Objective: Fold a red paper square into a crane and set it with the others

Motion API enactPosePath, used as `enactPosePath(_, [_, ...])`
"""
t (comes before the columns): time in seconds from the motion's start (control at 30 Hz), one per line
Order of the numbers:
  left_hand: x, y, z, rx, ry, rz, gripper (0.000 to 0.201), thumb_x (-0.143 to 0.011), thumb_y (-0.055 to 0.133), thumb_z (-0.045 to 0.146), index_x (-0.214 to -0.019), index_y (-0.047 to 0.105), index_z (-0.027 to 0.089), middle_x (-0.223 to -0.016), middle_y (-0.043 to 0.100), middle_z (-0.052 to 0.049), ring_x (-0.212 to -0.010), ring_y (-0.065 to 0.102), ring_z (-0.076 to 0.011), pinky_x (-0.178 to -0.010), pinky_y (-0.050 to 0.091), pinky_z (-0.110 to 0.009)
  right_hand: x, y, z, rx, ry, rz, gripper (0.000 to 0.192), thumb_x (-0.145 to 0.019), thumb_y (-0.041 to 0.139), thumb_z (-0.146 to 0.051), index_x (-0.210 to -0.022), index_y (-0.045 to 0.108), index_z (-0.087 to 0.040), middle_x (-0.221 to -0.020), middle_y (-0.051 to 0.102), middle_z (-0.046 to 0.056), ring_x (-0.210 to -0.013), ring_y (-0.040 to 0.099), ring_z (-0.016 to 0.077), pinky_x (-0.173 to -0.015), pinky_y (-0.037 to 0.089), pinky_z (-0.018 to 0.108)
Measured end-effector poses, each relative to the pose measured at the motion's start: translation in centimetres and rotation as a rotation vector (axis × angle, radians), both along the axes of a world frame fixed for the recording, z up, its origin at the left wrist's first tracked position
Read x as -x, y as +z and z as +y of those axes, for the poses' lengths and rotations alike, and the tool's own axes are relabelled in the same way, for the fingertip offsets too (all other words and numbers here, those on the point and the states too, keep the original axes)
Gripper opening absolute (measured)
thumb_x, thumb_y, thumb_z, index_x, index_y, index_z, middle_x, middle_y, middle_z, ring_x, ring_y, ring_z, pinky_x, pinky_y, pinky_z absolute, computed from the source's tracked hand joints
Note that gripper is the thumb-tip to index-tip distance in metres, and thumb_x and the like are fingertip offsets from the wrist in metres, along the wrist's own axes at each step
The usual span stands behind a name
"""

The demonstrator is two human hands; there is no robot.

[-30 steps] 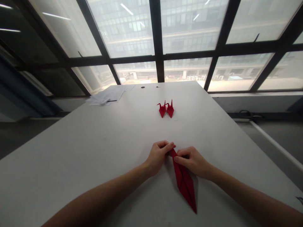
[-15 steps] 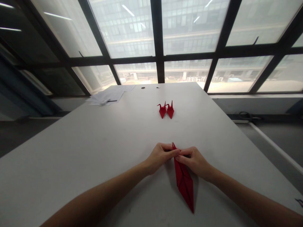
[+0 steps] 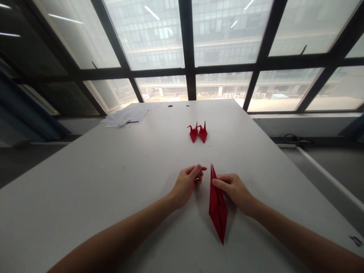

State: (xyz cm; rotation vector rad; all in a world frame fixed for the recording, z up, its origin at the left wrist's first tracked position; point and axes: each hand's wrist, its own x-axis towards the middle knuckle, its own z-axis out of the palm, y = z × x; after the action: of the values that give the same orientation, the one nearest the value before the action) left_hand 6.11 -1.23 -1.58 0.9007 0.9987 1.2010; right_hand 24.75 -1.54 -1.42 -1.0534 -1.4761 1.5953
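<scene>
A long red sheet of folded origami paper (image 3: 218, 206), narrow and diamond-shaped with a split upper point, lies at a slight tilt near the front of the table. My right hand (image 3: 237, 191) pinches its right edge in the upper half, thumb on top, the other fingers partly hidden behind it. My left hand (image 3: 187, 184) is just left of the paper, apart from it, with fingers curled and thumb against the index finger; nothing shows in it. Beyond my hands stand two finished red paper cranes, a left crane (image 3: 193, 135) and a right crane (image 3: 203, 135), side by side.
The white table (image 3: 127, 163) stretches toward large dark-framed windows. White paper sheets (image 3: 122, 115) with a dark pen-like stick (image 3: 132, 122) lie at its far left. A dark round fitting (image 3: 170, 106) sits near the far edge. A dark cable (image 3: 297, 139) lies beyond the right side.
My left hand has let go of the folded paper and moved a little left. The paper has turned more upright, its lower point shifting left and up, still in my right hand.
</scene>
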Motion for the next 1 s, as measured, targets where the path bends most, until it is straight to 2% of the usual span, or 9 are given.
enactPosePath(0.13, [-0.4, 0.4, -0.9, -0.124, -0.254, 0.215, 0.046, -0.078, 0.076, 0.047, -0.109, 0.072, 0.015, -0.088, 0.069, -0.008, -0.077, 0.061, -0.0173, -0.069, 0.046, -0.027, 0.0, -1.3, 0.7, 0.027, -0.265, 0.19, 0.036, -0.079, 0.07, -0.05, -0.071, 0.067, -0.015, -0.063, 0.057, 0.001, -0.057, 0.045, 0.0125, -0.055, 0.037, 0.026])
enactPosePath(0.23, [-0.6, 0.4, -1.1, -0.155, -0.342, 0.323, 0.036, -0.076, 0.077, 0.044, -0.096, 0.076, 0.013, -0.087, 0.072, -0.009, -0.074, 0.062, -0.0184, -0.067, 0.045, -0.027, -0.1, -2.1, 1.4, -0.007, -0.372, 0.24, 0.037, -0.078, 0.071, -0.051, -0.067, 0.063, -0.016, -0.061, 0.056, -0.001, -0.057, 0.045, 0.0121, -0.055, 0.037, 0.027])
enactPosePath(0.33, [-0.6, 0.4, -1.0, -0.131, -0.299, 0.415, 0.032, -0.078, 0.075, 0.044, -0.082, 0.076, 0.012, -0.074, 0.071, -0.007, -0.063, 0.059, -0.0161, -0.058, 0.041, -0.024, -0.3, -2.3, 1.8, 0.001, -0.348, 0.237, 0.039, -0.078, 0.071, -0.053, -0.068, 0.064, -0.016, -0.062, 0.058, 0.0, -0.057, 0.047, 0.0123, -0.057, 0.039, 0.027])
enactPosePath(0.53, [-0.5, 0.2, -0.8, -0.109, -0.219, 0.396, 0.031, -0.079, 0.074, 0.043, -0.077, 0.075, 0.012, -0.072, 0.07, -0.007, -0.06, 0.057, -0.0143, -0.056, 0.04, -0.024, -0.9, -1.1, 1.7, -0.01, -0.141, 0.199, 0.033, -0.076, 0.075, -0.044, -0.09, 0.073, -0.015, -0.079, 0.07, 0.004, -0.065, 0.055, 0.0131, -0.061, 0.043, 0.027])
enactPosePath(0.67, [-0.6, -0.2, -0.7, -0.163, -0.146, 0.392, 0.033, -0.078, 0.075, 0.039, -0.099, 0.073, 0.014, -0.089, 0.07, -0.009, -0.075, 0.062, -0.0175, -0.065, 0.047, -0.026, -1.0, -0.6, 1.9, -0.083, -0.183, 0.116, 0.024, -0.074, 0.076, -0.035, -0.084, 0.075, -0.014, -0.07, 0.067, 0.003, -0.061, 0.052, 0.013, -0.059, 0.042, 0.027])
enactPosePath(0.73, [-0.6, -0.2, -0.8, -0.244, -0.003, 0.407, 0.043, -0.076, 0.078, 0.036, -0.113, 0.066, 0.018, -0.098, 0.066, -0.007, -0.085, 0.061, -0.0173, -0.072, 0.048, -0.026, -1.0, -0.5, 2.0, -0.186, -0.344, 0.103, 0.02, -0.075, 0.076, -0.034, -0.081, 0.075, -0.015, -0.069, 0.066, 0.003, -0.062, 0.052, 0.0139, -0.06, 0.043, 0.028])
enactPosePath(0.83, [-0.4, -0.1, -0.9, -0.287, 0.14, 0.372, 0.031, -0.08, 0.075, 0.039, -0.099, 0.063, 0.018, -0.082, 0.06, -0.001, -0.072, 0.056, -0.012, -0.066, 0.046, -0.023, -1.5, -0.3, 2.0, -0.49, -0.539, 0.053, 0.014, -0.08, 0.073, -0.032, -0.084, 0.076, -0.019, -0.081, 0.064, 0.004, -0.073, 0.057, 0.017, -0.064, 0.046, 0.03])
enactPosePath(0.9, [-0.5, 0.0, -0.9, -0.224, 0.028, 0.24, 0.03, -0.085, 0.068, 0.045, -0.087, 0.06, 0.016, -0.073, 0.056, 0.0, -0.064, 0.053, -0.0112, -0.062, 0.044, -0.024, -2.1, -0.2, 1.9, -0.746, -0.51, -0.032, 0.012, -0.085, 0.069, -0.027, -0.091, 0.077, -0.023, -0.087, 0.061, 0.005, -0.078, 0.058, 0.0175, -0.065, 0.048, 0.031])
enactPosePath(1.0, [-0.8, 0.1, -1.0, -0.107, -0.171, 0.003, 0.037, -0.088, 0.062, 0.051, -0.093, 0.061, 0.014, -0.082, 0.062, -0.005, -0.073, 0.061, -0.0159, -0.068, 0.05, -0.029, -2.6, -0.6, 1.7, -1.046, -0.3, -0.173, 0.021, -0.089, 0.063, -0.019, -0.103, 0.076, -0.027, -0.087, 0.06, 0.005, -0.079, 0.059, 0.0167, -0.068, 0.051, 0.031])
